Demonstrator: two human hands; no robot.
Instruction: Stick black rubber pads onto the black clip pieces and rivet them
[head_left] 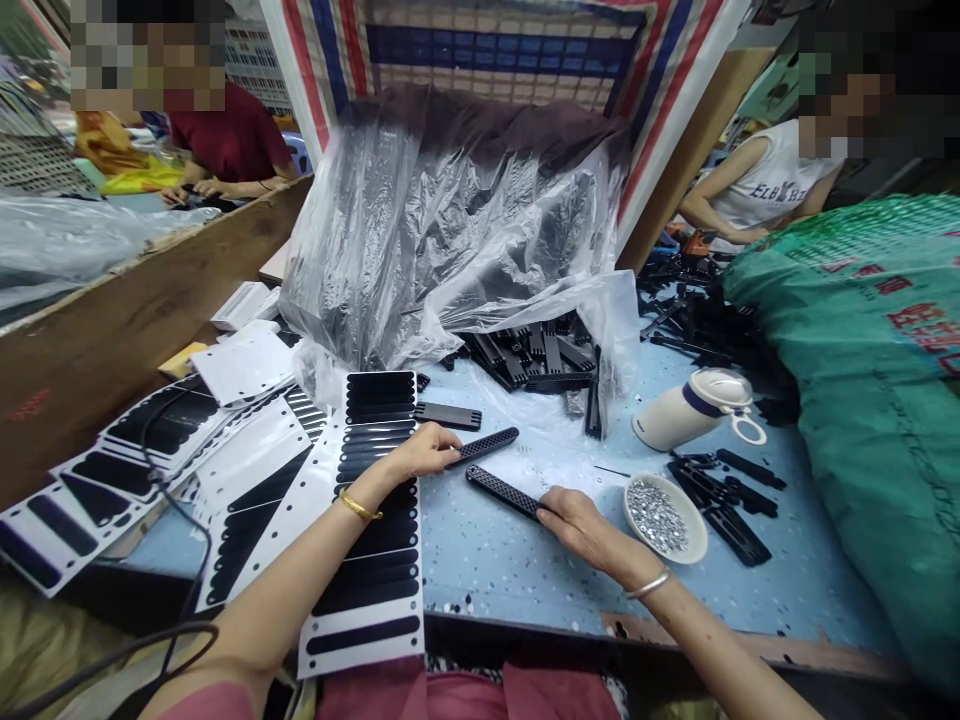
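Observation:
My left hand [426,450] pinches the near end of a narrow black textured strip [489,444], which points to the right. Lower on the table, my right hand [574,515] grips the end of a second black textured bar [504,490], its far end angled up and left. The two pieces lie close together, apart from each other. Under my left forearm is a white backing sheet [360,642] with rows of black adhesive-looking strips. A flat black slotted part [448,416] rests just beyond my left hand.
A clear plastic bag [450,260] spills black parts [547,350] at the back. To the right stand a white bottle [675,412], a bowl of small metal pieces [664,520], more black parts [724,500] and a green sack [862,400]. More strip sheets [247,450] lie left. Two people sit beyond.

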